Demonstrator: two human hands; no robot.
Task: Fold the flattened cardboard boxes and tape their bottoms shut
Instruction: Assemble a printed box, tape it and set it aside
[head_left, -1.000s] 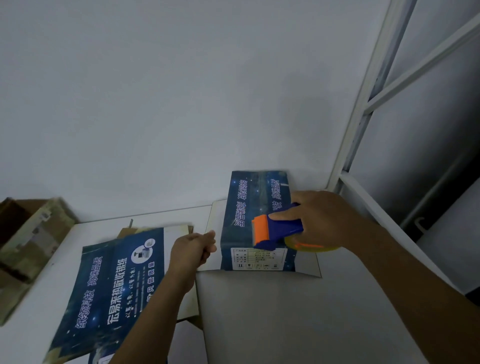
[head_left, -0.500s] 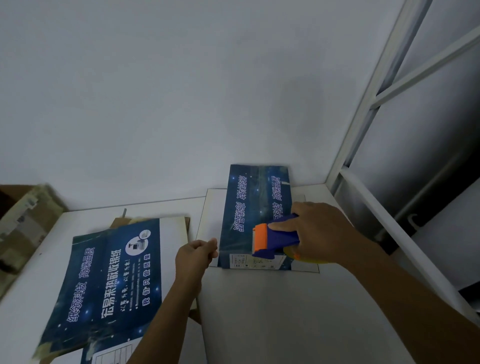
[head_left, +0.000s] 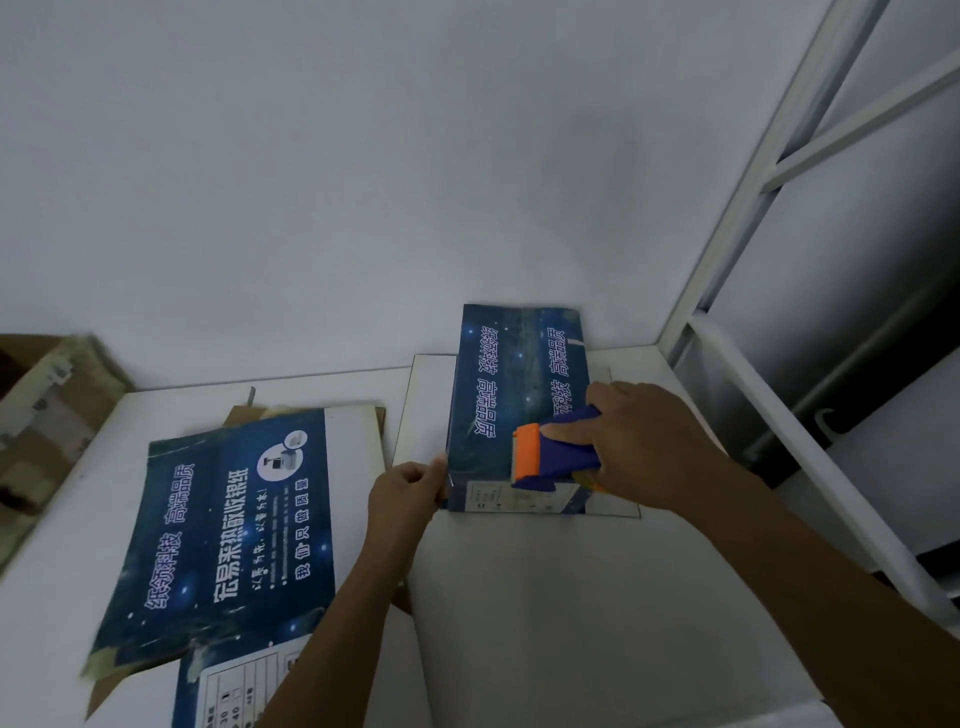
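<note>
The right hand (head_left: 649, 447) has a clenched grip on the tape dispenser (head_left: 561, 457) (blue body, orange cutter end), which is pressed against the blue box (head_left: 498, 395) at the back of the white counter (head_left: 78, 545), close to the wall. The left hand (head_left: 405, 493) pinches that box's near-left corner with curled fingers. Flattened boxes (head_left: 228, 530) lie stacked to the left, apart from it, and a brown carton (head_left: 47, 415) sits at the far left.
</note>
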